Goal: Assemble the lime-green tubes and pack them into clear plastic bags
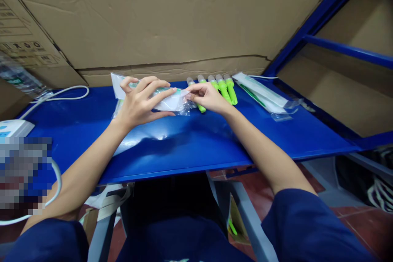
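Note:
A clear plastic bag (170,103) with a white and green insert is between my two hands, above the far part of the blue table. My left hand (141,100) lies across the bag, its fingers spread over the upper side and its thumb along the lower edge. At the bag's right end, my right hand (207,96) is closed in a pinch on the plastic. Just behind and beside my right hand lie several bright green pieces (225,90) with translucent grey caps, in a row. One is partly hidden by that hand.
Another clear bag (264,94) with a white and green insert lies to the right on the blue table (196,143). Cardboard (172,20) stands behind. A white cable (69,90) and a white box (15,129) are at the left; a blue frame (353,49) rises at the right.

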The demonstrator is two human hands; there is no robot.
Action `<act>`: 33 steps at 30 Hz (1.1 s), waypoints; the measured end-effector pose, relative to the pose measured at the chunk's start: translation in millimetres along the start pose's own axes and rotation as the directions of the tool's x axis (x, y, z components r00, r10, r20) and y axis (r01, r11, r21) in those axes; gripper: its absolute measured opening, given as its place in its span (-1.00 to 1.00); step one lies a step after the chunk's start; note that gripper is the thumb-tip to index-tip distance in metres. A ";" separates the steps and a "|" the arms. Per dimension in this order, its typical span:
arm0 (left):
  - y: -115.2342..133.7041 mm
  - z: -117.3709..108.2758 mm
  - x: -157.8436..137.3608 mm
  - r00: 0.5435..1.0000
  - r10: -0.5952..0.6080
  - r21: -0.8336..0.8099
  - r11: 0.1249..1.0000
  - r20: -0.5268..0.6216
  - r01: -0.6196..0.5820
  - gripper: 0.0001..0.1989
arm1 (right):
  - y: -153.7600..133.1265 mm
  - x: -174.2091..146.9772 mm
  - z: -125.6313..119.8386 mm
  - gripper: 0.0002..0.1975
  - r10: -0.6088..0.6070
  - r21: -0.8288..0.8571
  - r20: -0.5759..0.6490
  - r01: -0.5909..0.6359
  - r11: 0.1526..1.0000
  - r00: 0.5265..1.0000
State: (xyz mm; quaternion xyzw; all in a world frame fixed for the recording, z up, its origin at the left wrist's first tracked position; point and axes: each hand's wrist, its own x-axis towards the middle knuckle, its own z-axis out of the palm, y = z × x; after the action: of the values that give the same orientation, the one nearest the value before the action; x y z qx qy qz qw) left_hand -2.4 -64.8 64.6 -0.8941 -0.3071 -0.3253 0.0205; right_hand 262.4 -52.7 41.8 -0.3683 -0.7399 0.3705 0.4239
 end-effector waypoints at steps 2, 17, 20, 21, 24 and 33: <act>-3.1 2.7 -0.7 1.000 0.010 0.031 0.999 0.013 -0.011 -0.44 | 8.0 1.5 1.7 -0.63 0.035 0.002 -0.009 -0.035 0.999 0.999; -35.3 45.9 -15.0 0.933 -0.130 0.230 0.972 0.336 0.052 -0.51 | 50.7 4.9 -25.0 -0.86 0.001 -0.664 -0.231 -0.158 0.731 0.973; -35.6 47.5 -16.0 0.908 -0.162 0.219 0.972 0.386 0.080 -0.50 | 62.6 2.5 -30.5 -0.81 -0.002 -0.702 -0.248 -0.178 0.690 0.969; -36.0 47.6 -16.2 0.902 -0.167 0.218 0.972 0.398 0.084 -0.49 | 66.7 2.1 -31.4 -0.80 0.002 -0.704 -0.236 -0.172 0.689 0.972; -37.2 47.3 -16.6 0.895 -0.166 0.225 0.971 0.414 0.076 -0.46 | 73.2 2.3 -31.8 -0.81 0.030 -0.699 -0.199 -0.163 0.696 0.980; -31.0 41.8 -12.8 0.859 -0.212 0.269 0.959 0.467 0.091 -0.43 | 36.8 -0.6 -23.8 -0.90 0.250 -0.775 -0.130 -0.255 0.578 0.960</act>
State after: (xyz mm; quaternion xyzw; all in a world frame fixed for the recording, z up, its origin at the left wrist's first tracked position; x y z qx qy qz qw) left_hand -3.7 -36.6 19.1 -0.9110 -0.4088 -0.0492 0.0228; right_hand 292.6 -30.9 18.6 -0.6187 -0.7653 0.0649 0.1654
